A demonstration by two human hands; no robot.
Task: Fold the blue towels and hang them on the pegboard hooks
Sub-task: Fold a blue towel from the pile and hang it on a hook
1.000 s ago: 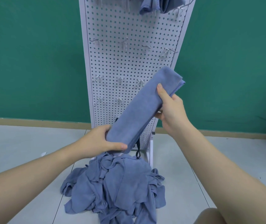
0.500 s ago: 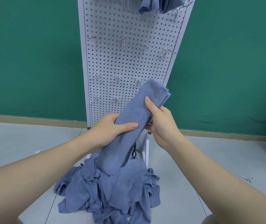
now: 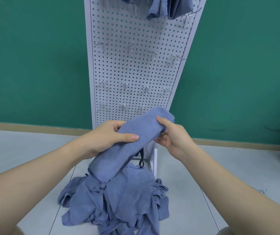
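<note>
Two hands hold one folded towel [image 3: 127,146] in front of the pegboard [image 3: 135,68]. The left hand [image 3: 112,136] grips the towel near its middle, thumb laid across the top face and fingers [image 3: 117,127] curled over the far edge. The right hand [image 3: 173,134] pinches the upper end, thumb on top and the other fingers curled beneath. The towel is a long, narrow band, slanting from its upper end by the board's lower right part down to its lower end, which hangs just above or touches the pile [image 3: 118,200]; which of the two cannot be told.

The pile is a loose heap of unfolded blue towels on the floor [image 3: 25,158], at the foot of the board and between the two forearms. The white board stands upright on the floor against a green wall [image 3: 34,56], leaning a little in this wide view. Rows of bare metal hooks [image 3: 130,48] stick out of it at three levels. At its top edge, hung towels [image 3: 169,7] droop from hooks, cut off by the frame. A black strap [image 3: 141,160] dangles at the base of the board, just behind the held towel. A loose hook [image 3: 261,190] lies on the floor to the right, well apart from the pile.
</note>
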